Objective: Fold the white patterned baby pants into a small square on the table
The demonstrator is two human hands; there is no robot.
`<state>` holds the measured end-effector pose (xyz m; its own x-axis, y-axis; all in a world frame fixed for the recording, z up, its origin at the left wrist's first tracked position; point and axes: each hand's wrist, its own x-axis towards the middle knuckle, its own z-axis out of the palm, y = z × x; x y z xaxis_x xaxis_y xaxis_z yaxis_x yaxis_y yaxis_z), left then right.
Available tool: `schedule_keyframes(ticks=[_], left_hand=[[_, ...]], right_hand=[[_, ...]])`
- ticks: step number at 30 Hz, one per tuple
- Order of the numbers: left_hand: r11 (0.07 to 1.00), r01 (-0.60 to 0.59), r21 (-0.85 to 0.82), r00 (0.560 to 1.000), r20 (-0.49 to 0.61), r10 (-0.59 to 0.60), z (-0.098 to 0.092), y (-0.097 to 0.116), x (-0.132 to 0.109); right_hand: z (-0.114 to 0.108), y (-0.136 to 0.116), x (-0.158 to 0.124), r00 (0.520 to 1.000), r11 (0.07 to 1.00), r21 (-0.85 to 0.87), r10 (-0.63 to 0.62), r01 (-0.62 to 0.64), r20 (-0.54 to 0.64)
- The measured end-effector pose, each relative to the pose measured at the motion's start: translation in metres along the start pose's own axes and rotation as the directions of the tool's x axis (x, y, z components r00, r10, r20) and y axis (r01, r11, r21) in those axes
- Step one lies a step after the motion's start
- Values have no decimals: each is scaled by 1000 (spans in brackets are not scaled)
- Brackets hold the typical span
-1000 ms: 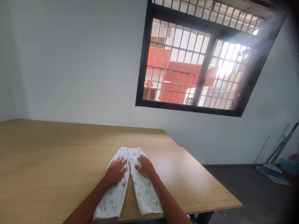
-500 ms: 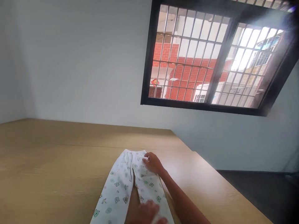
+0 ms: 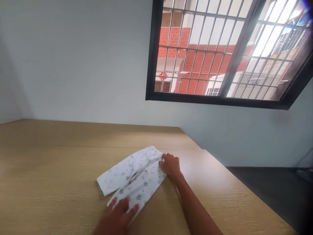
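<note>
White pants (image 3: pixel 144 182) with a small green and grey animal-face print lie slantwise on the wooden table. Their waistband points to the upper right and the two legs spread toward the lower left. At the waistband's right end, my right hand (image 3: pixel 170 167) has its fingers closed on the fabric. My left hand (image 3: pixel 119 213) is over the end of the nearer leg, fingers spread and somewhat blurred. Whether its palm presses on the cloth is hard to see.
The wooden table (image 3: pixel 56 176) has a seam across it and a slanting right edge, with dark floor (image 3: pixel 259 192) beyond. Behind stand a pale wall (image 3: pixel 85 65) and a dark-framed window (image 3: pixel 188 99) with metal bars.
The pants have turned, their legs swinging from the front to the lower left. My right hand has moved slightly right with the waistband, and my left hand has shifted left to a leg end.
</note>
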<state>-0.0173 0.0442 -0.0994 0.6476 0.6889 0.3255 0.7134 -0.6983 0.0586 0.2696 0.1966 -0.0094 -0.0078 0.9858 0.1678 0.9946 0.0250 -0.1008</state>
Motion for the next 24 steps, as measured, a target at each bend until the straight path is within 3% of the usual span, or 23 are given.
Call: schedule_keyframes(ticks=[2,4,6,10,13,15,20,24], left_hand=[[978,207,29,976,60,-209,-23,-28,-14],[919,390,49,909,139,-393,-40,-51,-23],[888,458,41,872,174,-457,-46,-69,-28],[920,387,57,920,47,-389,-28,-82,-35],[954,253,158,963,-134,-234,-12,-78,-44],[962,164,218,973,-193,-123,-9,-77,-51],[992,34,118,996,-86,-24,-25,-83,-77],[989,74,-126,997,-18,-77,-39,-85,-98]], right_hand=[[-5,3,-11,999,1000,13,29,-29,20],[-6,5,-27,999,999,37,28,-29,44],[-7,6,-47,999,999,45,-2,0,35],[-11,13,-102,977,978,18,-207,208,-50],[-17,26,-143,904,902,158,-419,403,82],[-18,37,-165,895,891,209,-432,404,111],[-3,70,-188,865,846,289,-492,448,99],[15,90,-193,869,841,373,-472,392,151]])
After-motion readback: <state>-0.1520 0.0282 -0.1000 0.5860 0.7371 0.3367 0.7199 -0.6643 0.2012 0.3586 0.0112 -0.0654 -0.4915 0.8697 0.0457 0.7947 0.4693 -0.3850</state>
